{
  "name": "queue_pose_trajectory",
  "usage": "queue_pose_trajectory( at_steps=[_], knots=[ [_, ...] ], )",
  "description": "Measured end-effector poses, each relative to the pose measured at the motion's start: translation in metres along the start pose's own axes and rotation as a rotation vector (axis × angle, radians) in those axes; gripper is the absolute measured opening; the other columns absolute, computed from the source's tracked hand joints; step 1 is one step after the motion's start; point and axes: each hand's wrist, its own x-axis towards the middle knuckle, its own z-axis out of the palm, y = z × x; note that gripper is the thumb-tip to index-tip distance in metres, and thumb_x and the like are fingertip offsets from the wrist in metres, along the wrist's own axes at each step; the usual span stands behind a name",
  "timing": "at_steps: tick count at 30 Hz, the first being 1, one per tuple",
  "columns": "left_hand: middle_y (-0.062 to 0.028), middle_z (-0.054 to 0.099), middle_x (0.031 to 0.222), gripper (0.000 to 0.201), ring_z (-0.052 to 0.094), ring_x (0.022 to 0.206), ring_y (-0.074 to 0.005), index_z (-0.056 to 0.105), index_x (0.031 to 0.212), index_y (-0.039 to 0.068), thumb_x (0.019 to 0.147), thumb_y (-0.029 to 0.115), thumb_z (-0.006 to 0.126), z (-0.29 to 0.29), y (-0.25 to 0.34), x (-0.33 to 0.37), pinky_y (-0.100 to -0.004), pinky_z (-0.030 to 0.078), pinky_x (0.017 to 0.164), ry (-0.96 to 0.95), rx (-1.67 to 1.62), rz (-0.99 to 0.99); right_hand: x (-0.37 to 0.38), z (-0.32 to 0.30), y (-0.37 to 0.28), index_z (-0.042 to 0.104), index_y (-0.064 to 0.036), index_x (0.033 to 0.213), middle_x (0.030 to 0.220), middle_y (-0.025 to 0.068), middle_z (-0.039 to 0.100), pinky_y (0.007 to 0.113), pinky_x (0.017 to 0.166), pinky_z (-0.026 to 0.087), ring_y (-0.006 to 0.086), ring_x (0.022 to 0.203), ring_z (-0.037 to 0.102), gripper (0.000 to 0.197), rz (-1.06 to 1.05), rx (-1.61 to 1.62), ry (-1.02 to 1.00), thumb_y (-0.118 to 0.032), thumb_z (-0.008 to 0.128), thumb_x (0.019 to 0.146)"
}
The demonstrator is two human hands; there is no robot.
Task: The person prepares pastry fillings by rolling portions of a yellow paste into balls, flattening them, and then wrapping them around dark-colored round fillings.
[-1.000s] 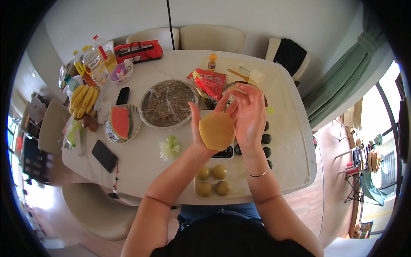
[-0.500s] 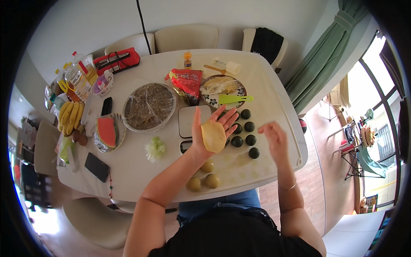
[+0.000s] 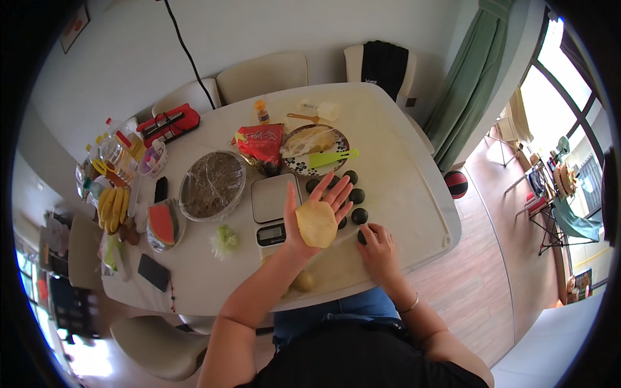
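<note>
On the palm of my left hand (image 3: 304, 223) lies a flattened round of yellowish dough (image 3: 316, 224); the hand holds it up with its fingers spread. My right hand (image 3: 380, 254) has its fingertips closed round a dark green-black ball (image 3: 362, 238) at the near end of a group of such balls. Several more dark balls (image 3: 359, 216) sit beyond it on the mat, some partly hidden behind my left fingers. Under my left forearm a yellowish dough ball (image 3: 303, 281) shows in part. A kitchen scale (image 3: 276, 199) with an empty plate stands left of my left hand.
Beyond the hands are a patterned plate (image 3: 345, 136) with a green spatula (image 3: 333, 158), a red bag (image 3: 259, 142) and a film-covered bowl (image 3: 239, 187). Watermelon (image 3: 161, 223), bananas (image 3: 114, 208), a dark phone-like slab (image 3: 154, 272) and oil bottles (image 3: 116, 157) occupy the left side.
My right hand has come down and inward from above the mat onto the nearest dark ball. My left hand still carries the dough round. The whole view has shifted slightly.
</note>
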Motion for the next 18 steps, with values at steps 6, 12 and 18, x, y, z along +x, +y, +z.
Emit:
queue_pose_trajectory(
  at_steps=[6, 12, 18],
  knots=[
    [-0.0175, 0.027, 0.156, 0.084, 0.022, 0.146, -0.0278, 0.026, 0.150, 0.007, 0.093, 0.069, 0.031, 0.034, -0.002, -0.018, -0.0428, 0.018, 0.117, 0.023, 0.206, -0.019, 0.006, -0.025, -0.018, 0.060, -0.0030, 0.118, 0.117, 0.0152, 0.060, 0.035, 0.087, 0.051, 0.0299, 0.104, 0.062, 0.046, 0.050, 0.380, 0.120, -0.001, 0.076, 0.075],
    [-0.0203, 0.026, 0.155, 0.085, 0.022, 0.145, -0.0310, 0.026, 0.150, 0.007, 0.092, 0.070, 0.030, 0.047, -0.008, -0.016, -0.0453, 0.017, 0.118, -0.003, 0.030, 0.008, 0.057, -0.055, -0.069, 0.062, 0.0000, 0.116, 0.117, 0.0167, 0.065, 0.034, 0.089, 0.052, 0.0294, 0.106, 0.066, 0.050, -0.205, 0.662, 0.296, 0.000, 0.081, 0.070],
    [-0.0216, 0.029, 0.153, 0.084, 0.028, 0.142, -0.0324, 0.030, 0.148, 0.006, 0.092, 0.070, 0.031, 0.038, -0.012, -0.015, -0.0492, 0.022, 0.116, -0.011, 0.039, 0.034, 0.059, -0.045, -0.081, 0.060, 0.0026, 0.121, 0.123, 0.0203, 0.062, 0.035, 0.092, 0.050, 0.0293, 0.111, 0.063, 0.051, -0.208, 0.632, 0.197, -0.006, 0.080, 0.075]
  ],
)
